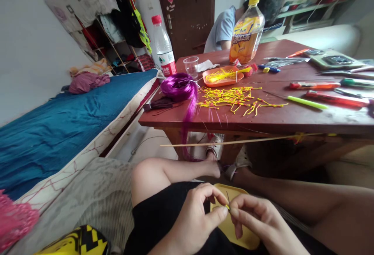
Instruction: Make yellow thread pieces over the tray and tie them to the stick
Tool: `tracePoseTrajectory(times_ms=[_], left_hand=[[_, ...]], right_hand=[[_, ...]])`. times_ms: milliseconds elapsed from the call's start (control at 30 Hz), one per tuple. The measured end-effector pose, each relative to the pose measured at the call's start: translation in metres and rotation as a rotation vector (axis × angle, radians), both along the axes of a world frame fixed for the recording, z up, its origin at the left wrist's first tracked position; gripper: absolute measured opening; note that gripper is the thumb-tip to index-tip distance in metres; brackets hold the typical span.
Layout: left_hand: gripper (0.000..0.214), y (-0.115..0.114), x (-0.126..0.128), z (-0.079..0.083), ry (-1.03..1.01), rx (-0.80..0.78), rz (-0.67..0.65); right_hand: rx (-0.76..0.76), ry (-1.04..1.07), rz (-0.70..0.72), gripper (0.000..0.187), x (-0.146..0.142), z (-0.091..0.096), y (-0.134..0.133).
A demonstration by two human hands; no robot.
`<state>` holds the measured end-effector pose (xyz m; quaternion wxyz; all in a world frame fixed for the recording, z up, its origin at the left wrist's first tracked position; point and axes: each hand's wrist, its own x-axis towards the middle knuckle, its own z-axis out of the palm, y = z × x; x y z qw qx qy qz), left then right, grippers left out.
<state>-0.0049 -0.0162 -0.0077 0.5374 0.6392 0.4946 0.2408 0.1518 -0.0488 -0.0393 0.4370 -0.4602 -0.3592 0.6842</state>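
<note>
My left hand [196,216] and my right hand [260,218] meet over my lap, both pinched on a small thin dark stick with a yellow bit [228,204] between the fingertips. Under them a yellow tray [248,239] rests on my black shorts. On the red-brown table [263,118] ahead lies a heap of yellow strips [230,97], a bundle of purple fibre [179,87] hanging over the edge, and an orange tray [223,76] with more yellow strips.
A long thin stick [233,142] runs along the table's front edge. Bottles [163,48] [247,30], a plastic cup [191,66], pens and cutters [314,85] lie on the table. A blue bed [58,130] is on the left. Another person [224,29] sits behind the table.
</note>
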Motion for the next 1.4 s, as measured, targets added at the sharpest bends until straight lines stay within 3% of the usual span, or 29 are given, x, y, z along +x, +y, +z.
tracePoseTrajectory(times_ms=[367,633,767,900,1033,1233,1333,1400], left_hand=[[0.004,-0.002,0.0,0.0,0.021,0.076,-0.022],[0.009,0.0,0.002,0.004,0.083,0.224,-0.039],[0.012,-0.003,0.006,0.002,0.06,0.183,0.039],[0.01,-0.003,0.009,-0.002,-0.024,-0.011,0.1],[0.012,0.003,0.011,-0.002,-0.013,-0.106,0.038],[0.013,0.01,0.01,0.003,0.087,-0.106,-0.053],[0.004,0.01,0.007,-0.001,-0.042,-0.22,0.031],[0.015,0.008,0.006,-0.005,-0.161,-0.301,0.129]], right_hand=[[-0.149,0.344,0.016,0.025,-0.003,-0.002,0.001],[-0.19,0.361,0.033,0.028,-0.003,-0.004,0.002],[-0.115,0.232,0.035,0.03,-0.002,-0.002,0.001],[0.027,-0.041,0.008,0.033,-0.001,0.0,-0.001],[0.123,-0.161,0.008,0.03,-0.003,-0.001,-0.003],[0.108,-0.227,0.029,0.026,-0.001,-0.001,-0.002],[0.168,-0.291,0.06,0.029,0.003,-0.002,-0.001],[0.233,-0.353,0.067,0.029,0.004,-0.004,-0.001]])
